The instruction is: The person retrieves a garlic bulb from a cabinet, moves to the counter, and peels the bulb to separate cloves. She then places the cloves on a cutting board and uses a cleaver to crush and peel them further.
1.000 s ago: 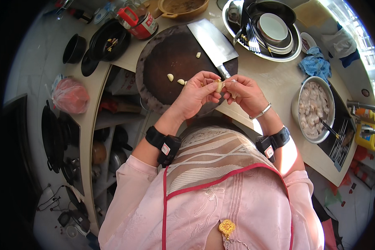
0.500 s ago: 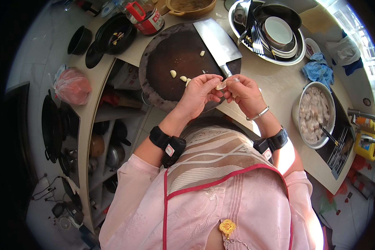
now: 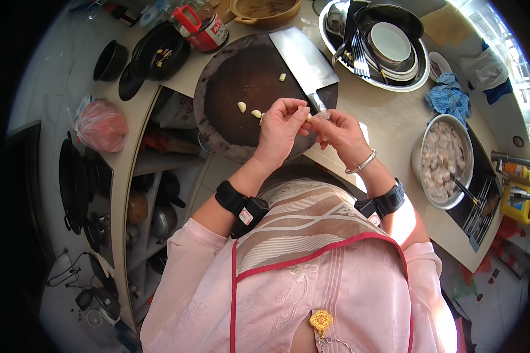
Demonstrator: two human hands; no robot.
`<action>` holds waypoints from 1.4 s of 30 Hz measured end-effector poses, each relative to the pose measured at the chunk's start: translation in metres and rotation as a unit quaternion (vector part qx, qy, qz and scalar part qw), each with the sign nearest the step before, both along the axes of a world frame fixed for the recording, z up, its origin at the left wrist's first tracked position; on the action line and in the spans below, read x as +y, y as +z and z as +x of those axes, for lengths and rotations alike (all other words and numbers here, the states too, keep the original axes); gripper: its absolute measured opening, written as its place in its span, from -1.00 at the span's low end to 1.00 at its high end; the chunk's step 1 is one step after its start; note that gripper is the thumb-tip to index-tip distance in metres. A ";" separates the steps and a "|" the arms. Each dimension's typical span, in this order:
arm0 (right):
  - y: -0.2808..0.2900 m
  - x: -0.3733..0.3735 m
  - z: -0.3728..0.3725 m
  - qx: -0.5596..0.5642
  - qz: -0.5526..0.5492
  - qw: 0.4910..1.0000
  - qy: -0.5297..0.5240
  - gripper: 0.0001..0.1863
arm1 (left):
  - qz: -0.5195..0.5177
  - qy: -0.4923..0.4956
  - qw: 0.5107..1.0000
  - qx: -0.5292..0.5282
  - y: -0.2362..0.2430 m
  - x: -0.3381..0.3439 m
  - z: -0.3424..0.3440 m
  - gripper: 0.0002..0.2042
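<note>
Over the near edge of a round dark chopping board (image 3: 218,132), my left hand (image 3: 281,126) and my right hand (image 3: 341,135) meet, fingertips pinched together. Between them is a small garlic clove (image 3: 309,117), held by both hands; papery skin shows at the right fingers. Loose pale garlic cloves (image 3: 242,107) lie on the board left of my hands, and a smaller piece (image 3: 282,77) sits farther back. A wide cleaver (image 3: 303,59) rests on the board's right side, its handle toward me and just beyond my right fingers.
At the right, a metal bowl (image 3: 417,162) holds pale meat pieces in liquid, with chopsticks in it. Behind it are a blue cloth (image 3: 447,97) and a basin (image 3: 415,85) of dishes. A black pan (image 3: 179,59) and a red-lidded jar (image 3: 209,36) stand back left; a pink plastic bag (image 3: 103,126) sits left.
Both hands stay together at the clove while their fingers shift. My left hand has turned slightly and its fingertips have risen. The whole view has moved a little.
</note>
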State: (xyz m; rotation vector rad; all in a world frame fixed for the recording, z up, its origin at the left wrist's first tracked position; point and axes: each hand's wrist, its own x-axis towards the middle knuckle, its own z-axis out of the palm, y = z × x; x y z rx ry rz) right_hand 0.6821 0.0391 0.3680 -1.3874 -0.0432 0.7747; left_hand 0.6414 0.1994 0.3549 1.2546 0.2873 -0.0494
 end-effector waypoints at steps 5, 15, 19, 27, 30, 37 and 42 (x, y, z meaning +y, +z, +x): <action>-0.004 0.002 0.001 -0.001 -0.008 1.000 -0.013 -0.80 | -0.009 -0.008 1.000 -0.020 0.000 -0.001 0.000 -0.82; -0.003 0.008 -0.003 -0.028 -0.054 0.998 -0.015 -0.84 | -0.102 -0.036 0.994 0.024 -0.002 0.005 -0.004 -0.82; -0.003 0.007 -0.002 -0.010 -0.024 1.000 -0.012 -0.84 | -0.264 -0.078 0.958 0.081 -0.003 0.014 -0.005 -0.78; -0.005 0.001 -0.003 0.011 -0.023 0.999 0.025 -0.83 | -0.118 -0.120 0.982 0.080 0.005 0.014 -0.009 -0.72; -0.007 -0.006 -0.001 0.045 0.019 0.999 0.019 -0.84 | -0.127 -0.134 0.979 0.086 0.010 0.021 -0.009 -0.70; -0.008 -0.017 0.004 0.098 0.063 0.993 0.020 -0.84 | -0.083 -0.143 0.983 0.075 0.013 0.022 -0.010 -0.70; -0.005 -0.012 0.001 0.093 0.084 0.992 -0.002 -0.75 | -0.005 -0.130 0.991 0.012 0.008 0.013 -0.006 -0.76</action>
